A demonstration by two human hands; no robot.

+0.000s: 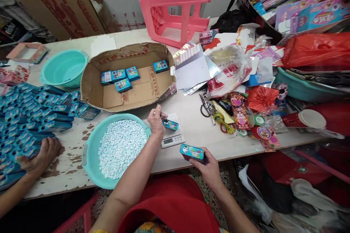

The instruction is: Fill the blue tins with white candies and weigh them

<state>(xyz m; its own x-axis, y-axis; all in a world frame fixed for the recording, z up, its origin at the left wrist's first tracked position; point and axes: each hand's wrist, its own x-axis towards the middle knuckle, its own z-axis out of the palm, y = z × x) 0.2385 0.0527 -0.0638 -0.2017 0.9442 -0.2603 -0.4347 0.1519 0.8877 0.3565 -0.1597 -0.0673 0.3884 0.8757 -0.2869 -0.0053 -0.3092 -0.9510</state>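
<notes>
My right hand (209, 167) is closed around a small blue candy box (191, 152), held tilted just past the table's front edge. My left hand (156, 121) is raised between the bowl and the scale, its fingers curled together; whatever they hold, if anything, is hidden. Close to those fingertips, a second blue candy box (170, 125) rests on a white digital scale (173, 141). On my left stands a turquoise bowl (85, 153) full of small pale candies (120, 149). Behind it, an open cardboard box (142, 96) contains several blue candy boxes.
Another person's hand (43, 154) touches the many blue boxes (54, 113) piled at left. A second turquoise basin (64, 69) sits behind them. Scissors (207, 105), packets and plastic bags clutter the right side. A pink stool (177, 11) lies at the back.
</notes>
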